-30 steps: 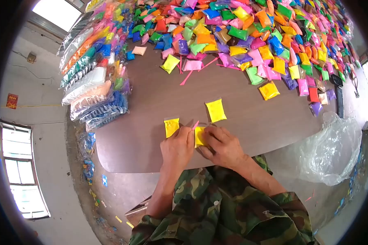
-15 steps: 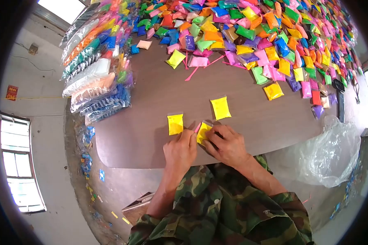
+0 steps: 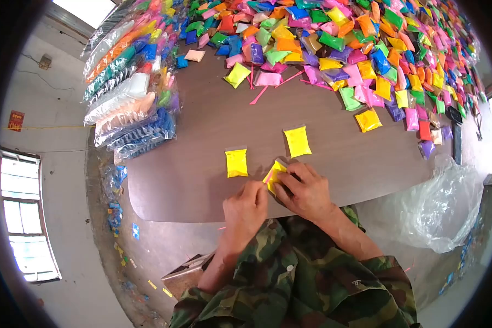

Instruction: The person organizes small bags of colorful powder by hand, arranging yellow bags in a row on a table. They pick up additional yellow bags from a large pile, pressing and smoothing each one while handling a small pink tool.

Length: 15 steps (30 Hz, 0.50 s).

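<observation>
A small clear packet with yellow filling (image 3: pixel 276 174) is at the near part of the table, tilted. My right hand (image 3: pixel 305 191) is closed on its right side, thumb and fingers pinching it. A thin pink stick (image 3: pixel 268 178) lies against the packet's left side. My left hand (image 3: pixel 246 209) is closed, its fingertips at the lower end of that stick; the fingers hide most of their grip. Just beyond the hands lie two more yellow packets, a left one (image 3: pixel 236 163) and a right one (image 3: pixel 297 141).
A big heap of coloured packets (image 3: pixel 333 41) covers the far side of the brown table (image 3: pixel 202 186). Bagged bundles (image 3: pixel 131 104) are stacked at the left. Several pink sticks (image 3: pixel 261 95) lie before the heap. A clear plastic bag (image 3: pixel 443 208) hangs at the right edge.
My left hand has moved slightly down and right, with the pink stick now lower on the packet. The packet is more tilted. My right hand keeps its pinch.
</observation>
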Each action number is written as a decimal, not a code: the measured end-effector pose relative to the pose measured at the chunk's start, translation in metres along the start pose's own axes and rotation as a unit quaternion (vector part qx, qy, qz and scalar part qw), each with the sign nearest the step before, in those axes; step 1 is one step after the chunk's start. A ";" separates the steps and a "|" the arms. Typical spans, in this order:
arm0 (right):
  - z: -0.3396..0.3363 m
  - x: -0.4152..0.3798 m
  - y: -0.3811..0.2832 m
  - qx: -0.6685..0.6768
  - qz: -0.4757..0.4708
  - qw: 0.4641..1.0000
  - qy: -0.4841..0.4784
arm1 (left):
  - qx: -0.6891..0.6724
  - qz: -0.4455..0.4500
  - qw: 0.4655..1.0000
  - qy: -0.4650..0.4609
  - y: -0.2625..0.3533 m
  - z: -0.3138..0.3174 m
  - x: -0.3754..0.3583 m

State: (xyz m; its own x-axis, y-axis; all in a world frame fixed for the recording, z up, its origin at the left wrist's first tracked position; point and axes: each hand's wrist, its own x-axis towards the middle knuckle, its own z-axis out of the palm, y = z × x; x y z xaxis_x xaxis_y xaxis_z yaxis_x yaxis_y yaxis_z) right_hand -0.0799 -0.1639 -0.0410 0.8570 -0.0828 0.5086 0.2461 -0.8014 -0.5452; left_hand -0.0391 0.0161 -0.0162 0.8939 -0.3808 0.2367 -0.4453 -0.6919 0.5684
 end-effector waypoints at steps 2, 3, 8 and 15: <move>0.001 -0.001 0.000 -0.002 0.007 1.000 0.009 | -0.007 0.005 1.000 -0.006 -0.001 0.007 -0.009; 0.002 -0.001 0.000 -0.006 0.007 1.000 0.010 | 0.006 0.001 1.000 -0.006 -0.003 0.008 -0.009; 0.004 -0.002 0.000 -0.004 0.017 1.000 0.018 | 0.027 -0.014 1.000 -0.007 -0.010 0.004 0.000; 0.000 -0.004 0.001 -0.013 0.020 1.000 0.020 | -0.018 -0.013 1.000 0.019 -0.016 0.002 -0.004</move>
State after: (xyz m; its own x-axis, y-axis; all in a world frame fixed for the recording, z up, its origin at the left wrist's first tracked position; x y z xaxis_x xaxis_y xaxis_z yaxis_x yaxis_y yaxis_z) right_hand -0.0830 -0.1640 -0.0435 0.8471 -0.1381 0.5131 0.1993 -0.8126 -0.5477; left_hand -0.0353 0.0277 -0.0280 0.9069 -0.3383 0.2511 -0.4200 -0.6786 0.6026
